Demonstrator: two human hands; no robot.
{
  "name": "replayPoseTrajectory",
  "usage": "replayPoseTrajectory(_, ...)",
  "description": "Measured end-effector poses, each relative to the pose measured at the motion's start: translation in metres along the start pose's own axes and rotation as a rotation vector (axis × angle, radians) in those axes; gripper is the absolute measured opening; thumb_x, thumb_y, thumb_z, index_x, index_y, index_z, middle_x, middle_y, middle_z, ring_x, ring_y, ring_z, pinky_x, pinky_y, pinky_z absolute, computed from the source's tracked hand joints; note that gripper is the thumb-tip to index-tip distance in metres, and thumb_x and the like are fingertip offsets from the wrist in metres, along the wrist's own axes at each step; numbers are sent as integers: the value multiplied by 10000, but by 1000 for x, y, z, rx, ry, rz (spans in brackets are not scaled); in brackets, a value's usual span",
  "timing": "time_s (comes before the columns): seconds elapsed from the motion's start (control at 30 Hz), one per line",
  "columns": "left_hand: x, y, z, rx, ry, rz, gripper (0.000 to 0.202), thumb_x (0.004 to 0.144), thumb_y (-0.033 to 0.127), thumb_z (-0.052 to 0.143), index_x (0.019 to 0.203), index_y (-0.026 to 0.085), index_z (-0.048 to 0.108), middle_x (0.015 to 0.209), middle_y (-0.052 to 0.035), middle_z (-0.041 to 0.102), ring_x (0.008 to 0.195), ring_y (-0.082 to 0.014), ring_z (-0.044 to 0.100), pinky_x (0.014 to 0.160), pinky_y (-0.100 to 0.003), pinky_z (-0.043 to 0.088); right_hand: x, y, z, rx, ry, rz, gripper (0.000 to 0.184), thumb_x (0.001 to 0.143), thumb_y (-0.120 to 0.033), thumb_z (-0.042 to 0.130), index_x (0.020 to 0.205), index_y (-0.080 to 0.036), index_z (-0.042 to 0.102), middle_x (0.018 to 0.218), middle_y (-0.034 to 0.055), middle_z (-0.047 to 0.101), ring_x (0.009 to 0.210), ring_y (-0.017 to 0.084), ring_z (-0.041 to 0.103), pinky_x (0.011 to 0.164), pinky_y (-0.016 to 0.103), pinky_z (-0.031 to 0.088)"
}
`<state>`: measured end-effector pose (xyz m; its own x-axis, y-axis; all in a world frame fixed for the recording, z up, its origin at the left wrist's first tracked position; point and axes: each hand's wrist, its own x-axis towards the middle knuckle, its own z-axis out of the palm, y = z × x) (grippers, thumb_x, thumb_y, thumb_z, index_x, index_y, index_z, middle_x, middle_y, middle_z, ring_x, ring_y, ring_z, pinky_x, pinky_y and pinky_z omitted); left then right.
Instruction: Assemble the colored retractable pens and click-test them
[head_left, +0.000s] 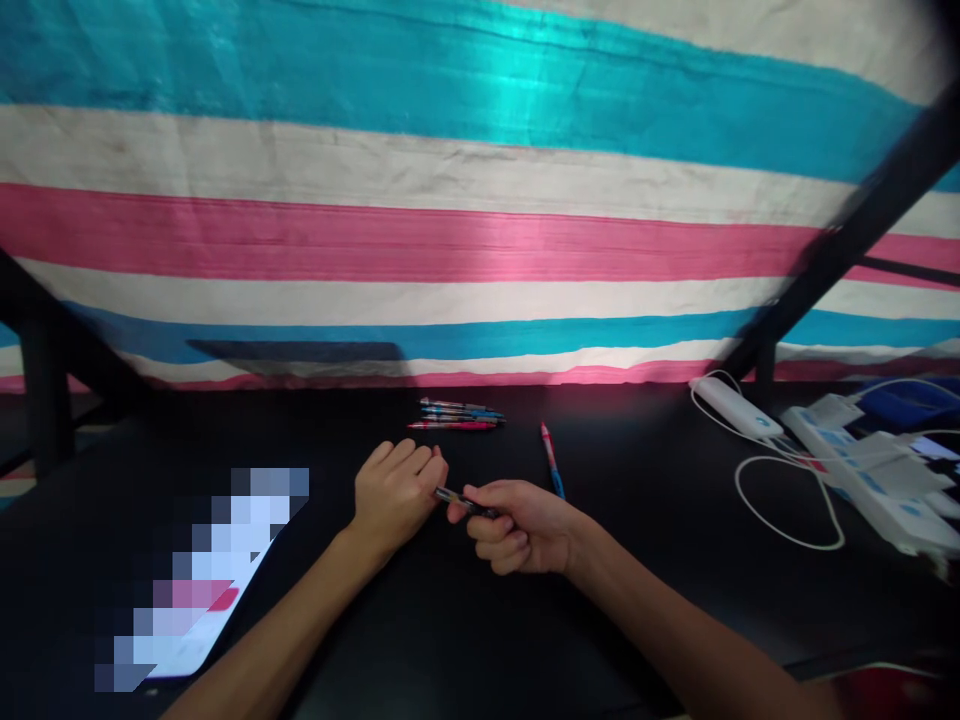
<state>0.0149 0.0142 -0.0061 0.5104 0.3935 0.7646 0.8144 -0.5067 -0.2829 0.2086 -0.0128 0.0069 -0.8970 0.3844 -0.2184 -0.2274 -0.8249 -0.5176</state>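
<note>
Our right grip [517, 525] pinches a slim, glossy dark pen [466, 500] between thumb and curled fingers, its far end reaching the thumb side of our left grip [397, 490]. That left grip is curled into a fist, knuckles up; we cannot tell whether anything sits inside it. The fingers cover part of the barrel, and any print there is too small for us to read. Beyond lies a bundle of slender pens [457, 415], clear, blue and pink-red; to its right, a red-and-blue pen [553, 460] lies alone on the smooth black tabletop [450, 650]. At left, a lit, flat screen [210, 600] is blurred into blocks, its writing unreadable. At right, thin white cables [795, 545] loop around a white plastic power strip [870, 470]. Behind everything hangs a creased, shiny striped sheet [450, 240], cut off above.
</note>
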Motion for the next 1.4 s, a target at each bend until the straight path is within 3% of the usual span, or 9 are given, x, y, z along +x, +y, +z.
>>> replayPoseTrajectory(0.2,-3,1,-4,-24,-210,22,278,790,152,539,518,207,519,500,3,534,530,-158,467,547,-320,280,-2,-1,1,-56,126,0,260,964,-256,389,940,-103,598,497,-94,247,380,39,137,356,138,122)
replayPoseTrajectory(0.47,-4,5,-4,-36,-267,-7,237,732,127,554,507,199,530,486,-11,564,528,-176,525,533,-324,296,-2,0,6,-219,282,-64,209,860,-310,577,925,-116,618,472,-108,264,382,29,137,364,155,100)
replayPoseTrajectory(0.6,-4,7,-2,-51,-326,-44,199,719,153,569,524,189,556,499,-26,592,540,-196,563,521,-321,314,3,7,12,-519,497,-240,267,819,-377,617,893,-120,631,458,-111,257,378,33,132,372,187,100)
replayPoseTrajectory(0.7,-2,8,-2,-71,-408,-107,168,726,155,553,565,187,589,531,-31,623,552,-209,591,508,-312,319,5,7,13,-914,597,-384,281,855,-389,562,889,-131,668,508,-70,345,426,55,250,420,202,204)
replayPoseTrajectory(0.87,4,8,-10,-95,-524,-185,156,753,184,515,645,190,628,582,-47,652,568,-222,620,482,-281,313,3,2,12,-1433,631,-606,236,903,-292,492,925,-189,704,702,3,582,646,136,498,636,245,367)
replayPoseTrajectory(1.03,5,8,-14,-84,-598,-228,155,763,191,504,661,194,620,575,-51,627,530,-228,603,449,-272,297,2,3,6,-1746,679,-627,283,917,-283,472,1126,-249,659,828,69,647,768,197,566,740,284,383)
replayPoseTrajectory(1.13,4,9,-11,-130,-515,-221,126,798,203,508,714,195,601,629,-43,622,611,-228,600,516,-301,373,2,1,2,-1739,694,-660,280,910,-274,482,1126,-257,660,872,71,663,792,195,582,763,292,396)
replayPoseTrajectory(1.23,7,6,-11,-246,-384,-225,112,840,252,516,875,181,596,801,-68,641,792,-247,589,671,-350,442,0,-7,-2,-1531,776,-755,234,880,-281,525,1034,-229,693,915,61,675,789,187,593,725,288,420)
replayPoseTrajectory(1.4,7,-8,-11,-623,-229,-330,223,894,234,491,1104,172,533,979,-72,618,907,-203,562,813,-340,463,-14,-25,-9,-1120,790,-592,309,832,-412,577,938,-148,696,538,-33,468,451,85,387,448,220,278)
